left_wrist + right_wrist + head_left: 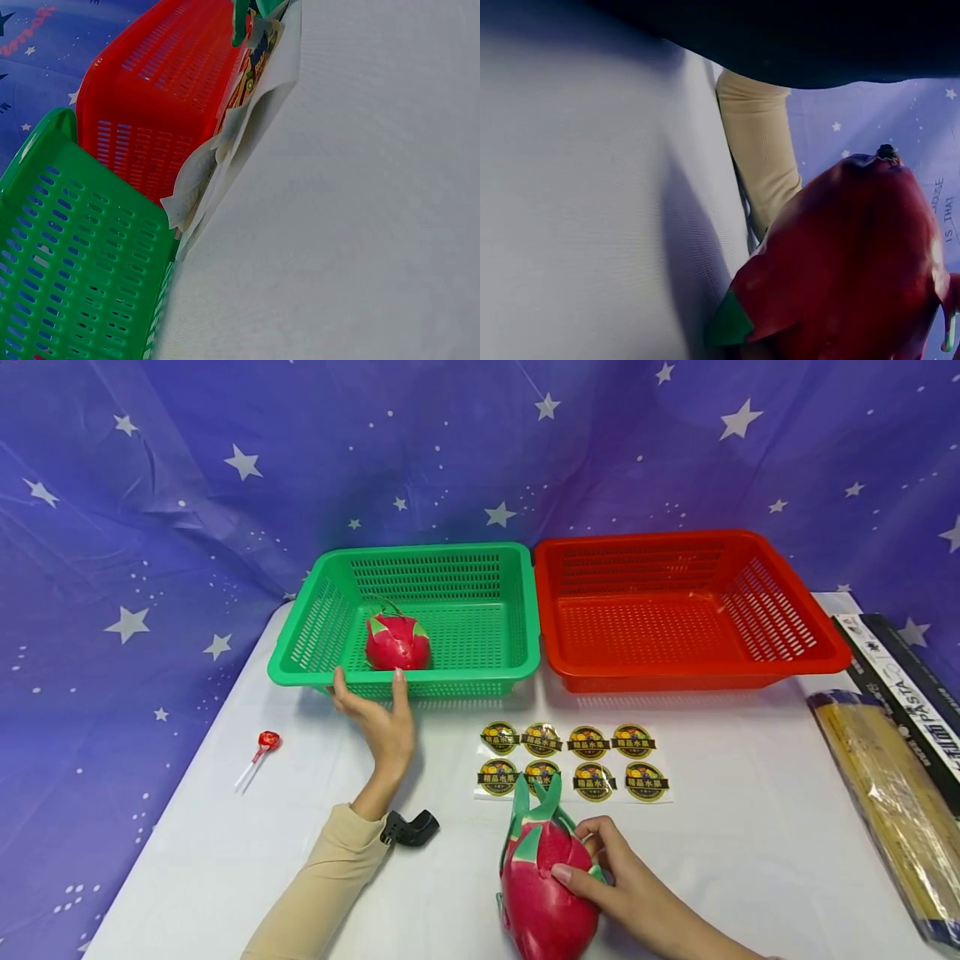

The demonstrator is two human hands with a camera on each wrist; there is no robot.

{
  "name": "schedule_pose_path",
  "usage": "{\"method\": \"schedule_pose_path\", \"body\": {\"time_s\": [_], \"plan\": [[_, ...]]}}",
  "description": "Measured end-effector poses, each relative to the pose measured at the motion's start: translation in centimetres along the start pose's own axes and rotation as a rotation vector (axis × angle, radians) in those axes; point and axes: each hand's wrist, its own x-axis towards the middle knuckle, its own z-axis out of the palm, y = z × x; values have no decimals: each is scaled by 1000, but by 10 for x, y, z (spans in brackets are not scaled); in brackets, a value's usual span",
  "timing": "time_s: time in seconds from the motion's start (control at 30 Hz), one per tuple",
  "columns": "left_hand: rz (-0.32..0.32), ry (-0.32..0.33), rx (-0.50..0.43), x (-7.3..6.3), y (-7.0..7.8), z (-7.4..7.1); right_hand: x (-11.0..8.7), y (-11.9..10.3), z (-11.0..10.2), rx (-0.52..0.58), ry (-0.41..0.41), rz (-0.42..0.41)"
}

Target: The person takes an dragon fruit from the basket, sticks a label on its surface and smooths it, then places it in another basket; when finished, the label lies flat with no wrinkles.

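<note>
My right hand holds a large dragon fruit, pink-red with green leafy tips, low in the head view. The thumb lies across its front and the fingers reach round its right side. In the right wrist view the same dragon fruit fills the lower right. My left hand is at the front rim of the green basket, thumb and fingers spread apart and fingertips right at the rim. Inside that basket lies a smaller dragon fruit. The left wrist view shows the basket's slotted wall, not the hand.
A red basket stands right beside the green one. A sheet of round stickers lies in front of them, its top end behind the large fruit's leaves. A red lollipop lies at left, pasta packs at the right edge.
</note>
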Motion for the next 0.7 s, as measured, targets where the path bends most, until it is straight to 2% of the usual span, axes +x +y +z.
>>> {"method": "schedule_pose_path", "body": {"time_s": [0.27, 0.5, 0.7], "plan": [[5, -6, 0, 0, 1, 0, -2, -5, -2, -110, 4, 33], [-31, -18, -1, -2, 2, -1, -3, -7, -5, -170, -28, 72], [-57, -17, -27, -1, 7, -3, -4, -6, -6, -180, -53, 17]]}}
